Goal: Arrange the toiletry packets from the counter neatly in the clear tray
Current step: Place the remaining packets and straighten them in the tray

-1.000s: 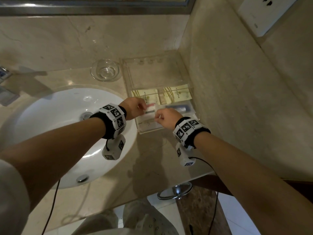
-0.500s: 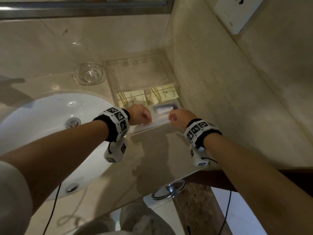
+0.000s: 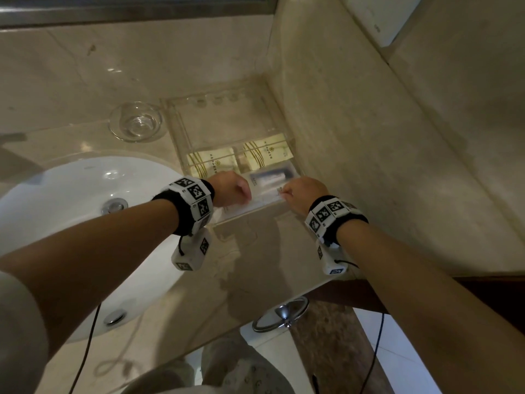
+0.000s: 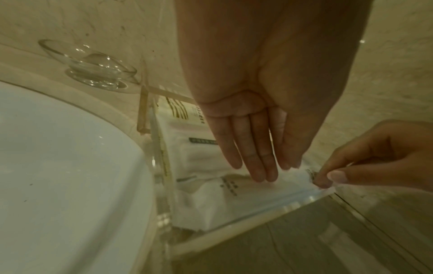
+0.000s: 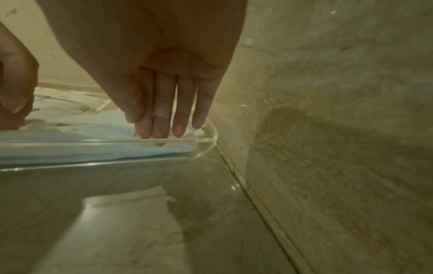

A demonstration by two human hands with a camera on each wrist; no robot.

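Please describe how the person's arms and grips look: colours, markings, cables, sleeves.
The left grip and right grip are bare, ungloved hands on bare forearms. Each wrist carries a black band tiled with white squares bearing black-and-white square markers. A small white boxy camera with similar markers hangs under each wrist, trailing a thin black cable. A light grey sleeve covers the left upper arm.

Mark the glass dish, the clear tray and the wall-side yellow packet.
glass dish (image 3: 135, 123): head view, centre.
clear tray (image 3: 224, 123): head view, bare far floor.
wall-side yellow packet (image 3: 268, 153): head view, printed face.
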